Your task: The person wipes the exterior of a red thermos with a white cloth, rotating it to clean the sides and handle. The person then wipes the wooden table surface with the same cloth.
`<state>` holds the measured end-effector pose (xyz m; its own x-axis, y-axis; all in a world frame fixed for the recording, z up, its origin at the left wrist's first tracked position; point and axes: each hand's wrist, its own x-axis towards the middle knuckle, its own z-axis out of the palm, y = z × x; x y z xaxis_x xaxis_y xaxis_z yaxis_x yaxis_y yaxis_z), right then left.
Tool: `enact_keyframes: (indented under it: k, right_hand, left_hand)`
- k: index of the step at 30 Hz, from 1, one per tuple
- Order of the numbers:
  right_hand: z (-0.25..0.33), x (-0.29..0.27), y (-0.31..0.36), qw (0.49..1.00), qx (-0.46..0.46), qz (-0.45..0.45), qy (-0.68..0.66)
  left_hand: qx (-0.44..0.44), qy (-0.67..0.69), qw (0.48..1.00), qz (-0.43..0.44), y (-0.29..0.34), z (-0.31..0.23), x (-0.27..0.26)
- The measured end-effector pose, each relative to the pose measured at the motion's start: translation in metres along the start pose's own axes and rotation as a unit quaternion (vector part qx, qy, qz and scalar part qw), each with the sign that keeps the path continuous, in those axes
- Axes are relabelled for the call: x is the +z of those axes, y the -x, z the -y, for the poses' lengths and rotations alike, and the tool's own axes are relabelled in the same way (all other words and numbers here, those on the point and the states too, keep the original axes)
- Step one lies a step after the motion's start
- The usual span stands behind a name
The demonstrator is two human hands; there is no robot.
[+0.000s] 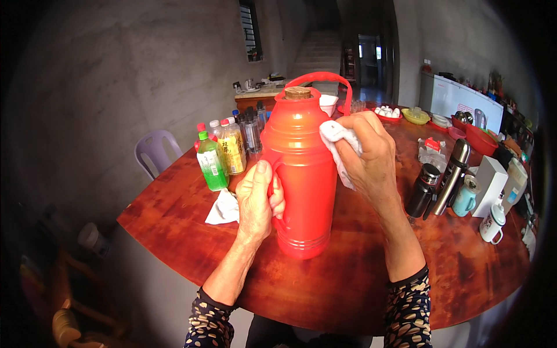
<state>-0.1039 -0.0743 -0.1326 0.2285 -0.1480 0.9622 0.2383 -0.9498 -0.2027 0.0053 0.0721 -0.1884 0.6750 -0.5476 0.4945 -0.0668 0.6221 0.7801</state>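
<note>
A tall red thermos flask [304, 197] with a cork stopper [297, 93] and a raised carrying loop [319, 75] is upright in front of me. My left hand [258, 194] is closed around its side handle. A white cloth [339, 148] is bunched in my right hand [368, 151], pressed against the flask's upper right shoulder. Left of the flask, beside my left hand, lies a crumpled white tissue or cloth [224, 207] on the table.
The round reddish-brown wooden table [371, 278] holds several bottles, including a green one [212, 162], at left. At right stand a black flask [425, 188], a steel thermos [452, 177], a teal mug [466, 197], a white box [490, 185] and an enamel mug [493, 223]. A purple chair [156, 152] is beyond.
</note>
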Motion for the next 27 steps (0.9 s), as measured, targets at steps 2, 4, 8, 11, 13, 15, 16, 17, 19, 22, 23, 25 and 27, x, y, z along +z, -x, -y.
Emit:
enact_keyframes:
  k: [2, 4, 8, 11, 13, 15, 16, 17, 19, 22, 23, 25, 27]
  right_hand:
    - [0.003, 0.007, -0.008, 1.0, -0.029, 0.008, 0.005]
    - [0.009, 0.015, -0.016, 0.997, -0.054, 0.016, 0.048]
    - [0.025, 0.041, -0.016, 0.987, -0.133, 0.036, 0.08]
    - [0.039, 0.063, -0.007, 0.976, -0.207, 0.018, 0.063]
    - [0.04, 0.061, -0.003, 0.975, -0.199, 0.004, 0.098]
    - [0.033, 0.055, 0.005, 0.972, -0.204, -0.016, 0.112]
    - [0.028, 0.051, 0.009, 0.971, -0.207, -0.026, 0.118]
    - [0.023, 0.048, 0.013, 0.969, -0.206, -0.045, 0.129]
    - [0.013, 0.045, 0.021, 0.964, -0.203, -0.085, 0.149]
    - [0.006, 0.042, 0.026, 0.957, -0.182, -0.158, 0.162]
    - [0.004, 0.045, 0.029, 0.956, -0.18, -0.169, 0.161]
    - [0.002, 0.053, 0.04, 0.952, -0.176, -0.191, 0.16]
    - [0.006, 0.068, 0.057, 0.947, -0.23, -0.156, 0.16]
  left_hand:
    - [0.0, -0.004, 1.0, -0.009, 0.001, -0.002, 0.001]
    - [0.001, -0.007, 1.0, -0.015, 0.001, -0.001, 0.001]
    - [-0.005, -0.021, 0.999, -0.034, 0.001, 0.004, 0.003]
    - [0.004, 0.004, 0.999, -0.038, 0.003, 0.006, 0.004]
    - [0.01, -0.016, 0.999, -0.046, 0.003, 0.004, 0.003]
    - [0.013, -0.037, 0.997, -0.059, 0.004, 0.006, 0.0]
    - [0.022, -0.038, 0.997, -0.058, 0.004, 0.006, 0.0]
    - [0.025, -0.043, 0.997, -0.057, 0.005, 0.006, 0.0]
    - [0.034, -0.055, 0.996, -0.055, 0.005, 0.005, 0.001]
    - [0.042, -0.038, 0.997, -0.052, 0.006, 0.007, 0.004]
    - [0.048, -0.038, 0.996, -0.057, 0.006, 0.008, 0.005]
    - [0.109, -0.075, 0.99, -0.051, 0.009, 0.007, 0.007]
    - [0.138, -0.111, 0.98, -0.094, 0.011, 0.008, 0.014]
